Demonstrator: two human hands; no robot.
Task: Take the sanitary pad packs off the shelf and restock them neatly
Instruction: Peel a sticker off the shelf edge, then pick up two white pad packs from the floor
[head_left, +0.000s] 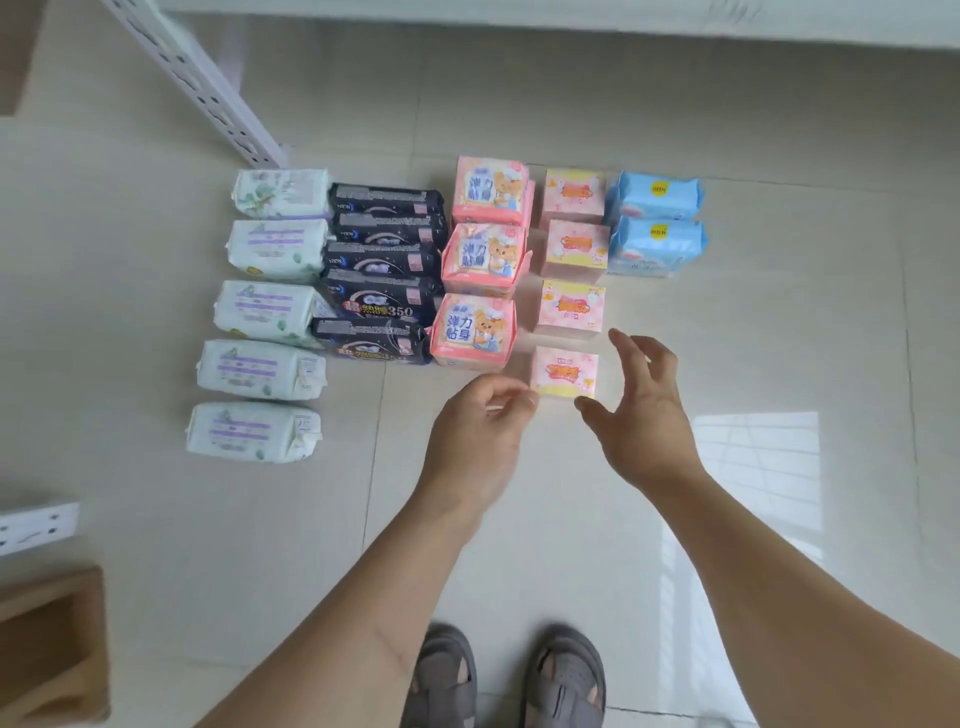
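Your sanitary pad packs lie in five columns on the glossy tiled floor (727, 338): soft, crinkled white packs (261, 370), shiny dark packs (382, 304), boxy coral-pink packs (475, 331), small squarish pale-pink packs (563, 372) and puffy blue packs (657, 247). Your left hand (480, 431) has loosely curled fingers, the tips at the nearest pale-pink pack's lower left corner; you cannot tell whether they touch it. Your right hand (641, 410) is spread wide just right of that pack, holding nothing.

Glossy beige tiled floor (571, 104), grey sandals (511, 680), cardboard box (49, 644)
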